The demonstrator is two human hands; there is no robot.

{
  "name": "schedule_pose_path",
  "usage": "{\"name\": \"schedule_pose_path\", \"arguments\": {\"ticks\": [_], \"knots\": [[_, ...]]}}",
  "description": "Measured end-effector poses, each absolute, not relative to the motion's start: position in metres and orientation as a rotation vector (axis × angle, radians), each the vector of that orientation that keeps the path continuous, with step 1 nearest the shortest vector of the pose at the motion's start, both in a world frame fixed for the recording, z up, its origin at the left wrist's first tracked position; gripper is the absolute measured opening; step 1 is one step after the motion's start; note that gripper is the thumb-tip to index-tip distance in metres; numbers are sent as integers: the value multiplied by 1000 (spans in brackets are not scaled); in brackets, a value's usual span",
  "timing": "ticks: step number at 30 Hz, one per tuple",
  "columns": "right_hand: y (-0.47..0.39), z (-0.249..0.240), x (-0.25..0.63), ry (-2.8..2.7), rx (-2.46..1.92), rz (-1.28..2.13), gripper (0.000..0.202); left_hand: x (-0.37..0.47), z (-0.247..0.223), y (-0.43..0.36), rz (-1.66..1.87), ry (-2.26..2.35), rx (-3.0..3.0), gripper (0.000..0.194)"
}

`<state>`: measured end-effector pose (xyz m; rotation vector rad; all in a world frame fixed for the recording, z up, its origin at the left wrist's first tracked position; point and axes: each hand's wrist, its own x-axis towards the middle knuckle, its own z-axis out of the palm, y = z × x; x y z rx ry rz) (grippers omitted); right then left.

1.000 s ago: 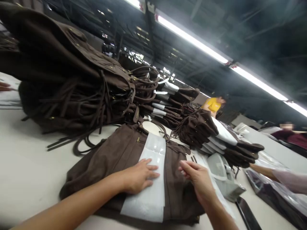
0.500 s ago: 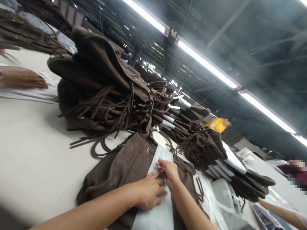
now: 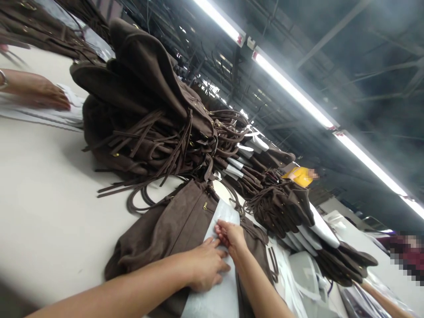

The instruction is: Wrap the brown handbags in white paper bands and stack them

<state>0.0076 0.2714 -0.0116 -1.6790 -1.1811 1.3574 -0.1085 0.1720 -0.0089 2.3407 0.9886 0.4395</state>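
A brown suede bag [image 3: 172, 229] lies flat on the white table [image 3: 43, 194] in front of me. A white foam strip [image 3: 218, 282] runs across the bag's middle. My left hand [image 3: 205, 267] presses flat on the strip, fingers spread. My right hand [image 3: 230, 234] sits just beyond it near the strip's far end, fingertips pinching at the strip's surface by the bag's top edge.
A tall heap of brown fringed bags [image 3: 145, 119] rises behind. More bags with white strips [image 3: 291, 212] are stacked to the right. Another person's hand [image 3: 36, 90] rests at far left, a second arm [image 3: 380, 298] at lower right. Clear plastic bags [image 3: 304, 274] lie right of my bag.
My right hand moved from the bag's right side over to the far end of the strip, close to my left hand. The view swung left and up.
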Motion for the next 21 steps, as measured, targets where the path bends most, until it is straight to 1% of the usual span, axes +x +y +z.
{"name": "schedule_pose_path", "arguments": {"ticks": [4, 9, 15, 21], "knots": [[270, -8, 5, -1035, -1739, 1368, 19, -108, -12, 173, 473, 978, 2345, 40], [271, -5, 5, -973, -1773, 1410, 19, -109, -10, 172, 449, 967, 2344, 42], [277, -4, 7, -950, -1842, 1479, 15, -109, -12, 173, 472, 965, 2349, 40], [286, -2, 6, -986, -1947, 1534, 18, -107, -13, 174, 470, 971, 2347, 41]]}}
